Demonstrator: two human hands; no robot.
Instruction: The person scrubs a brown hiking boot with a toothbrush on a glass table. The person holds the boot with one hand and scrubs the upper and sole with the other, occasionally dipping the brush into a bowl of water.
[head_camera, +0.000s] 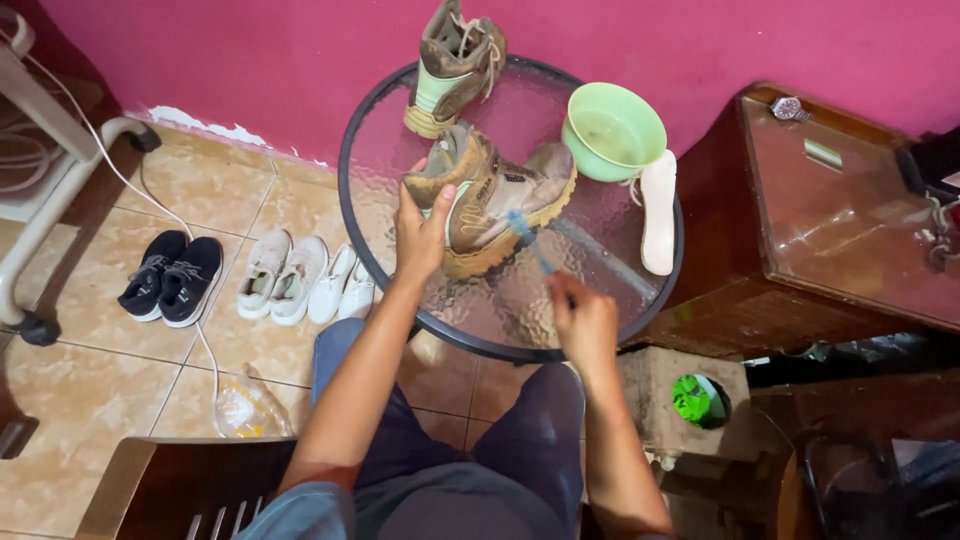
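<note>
We look down at our two bare hands over a round glass table (610, 262). Our left hand (420, 235) clasps the heel end of a muddy brown boot (495, 200) lying on its side at the table's centre, thumb pressed on its upper. Our right hand (583, 322), near the table's front edge, is closed around a blue brush (533, 243) whose head touches the boot's sole. A second boot (455, 62) stands at the far rim, a green bowl (612, 130) and a white insole (659, 212) at the right. Bare glass lies between boot and insole.
</note>
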